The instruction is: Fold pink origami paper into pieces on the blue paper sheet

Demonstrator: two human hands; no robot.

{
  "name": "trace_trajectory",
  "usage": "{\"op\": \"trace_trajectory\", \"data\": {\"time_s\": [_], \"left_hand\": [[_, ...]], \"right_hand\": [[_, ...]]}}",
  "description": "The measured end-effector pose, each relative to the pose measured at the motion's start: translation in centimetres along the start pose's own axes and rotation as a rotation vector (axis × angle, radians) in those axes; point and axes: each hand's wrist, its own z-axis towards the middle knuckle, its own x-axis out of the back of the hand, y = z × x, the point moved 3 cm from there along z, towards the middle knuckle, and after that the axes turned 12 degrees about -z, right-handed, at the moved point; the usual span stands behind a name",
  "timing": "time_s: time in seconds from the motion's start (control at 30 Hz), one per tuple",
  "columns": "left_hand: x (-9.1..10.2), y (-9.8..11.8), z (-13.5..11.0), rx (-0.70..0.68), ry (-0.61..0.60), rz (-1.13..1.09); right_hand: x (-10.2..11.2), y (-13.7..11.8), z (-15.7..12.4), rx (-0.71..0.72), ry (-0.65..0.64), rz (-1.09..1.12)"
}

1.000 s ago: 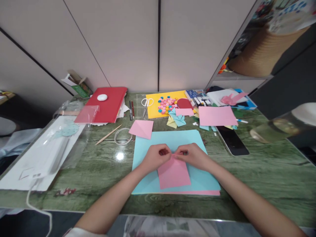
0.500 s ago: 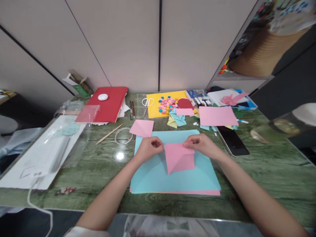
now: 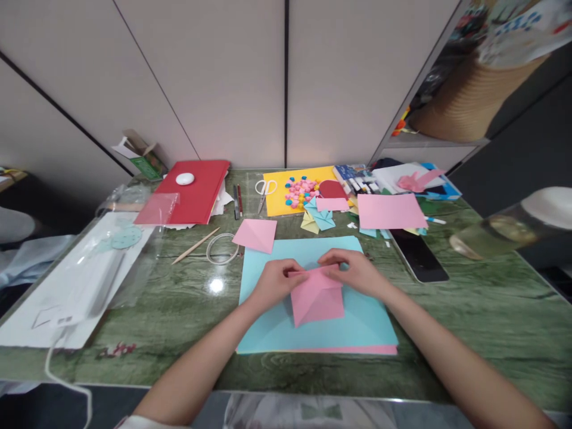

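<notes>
A creased square of pink paper (image 3: 316, 302) is held over a stack of blue sheets (image 3: 268, 333), its far edge raised and folded over. My left hand (image 3: 277, 282) pinches that edge at its left corner between thumb and fingers. At the right end of the same edge, my right hand (image 3: 351, 271) grips the paper with the thumb on the near side and the fingers behind. Another creased pink square (image 3: 255, 235) lies at the stack's upper left corner.
Behind are white-handled scissors (image 3: 266, 188), a yellow sheet (image 3: 274, 202) bearing small coloured pieces, and folded blue and yellow papers (image 3: 322, 219). A phone (image 3: 420, 256) and a tilted-looking clear bottle (image 3: 504, 229) stand right. Left lie a wooden stick (image 3: 195, 245), a ring (image 3: 222, 249) and a red folder (image 3: 196, 187).
My left hand has moved right and taken hold of the pink paper's left corner. The paper has shifted slightly left and nearer, and my right hand has regripped its far edge.
</notes>
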Motion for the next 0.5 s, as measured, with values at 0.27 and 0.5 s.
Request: {"op": "trace_trajectory", "data": {"time_s": [0.27,0.5], "left_hand": [[-1.1,0.8,-0.7,-0.008,-0.042,0.106],[-0.4,0.6,-0.5,-0.024,0.001,0.088]], "right_hand": [[-1.5,-2.5,-0.7,0.144,0.073,-0.267],[0.4,-1.6,-0.4,0.121,0.052,-0.235]]}}
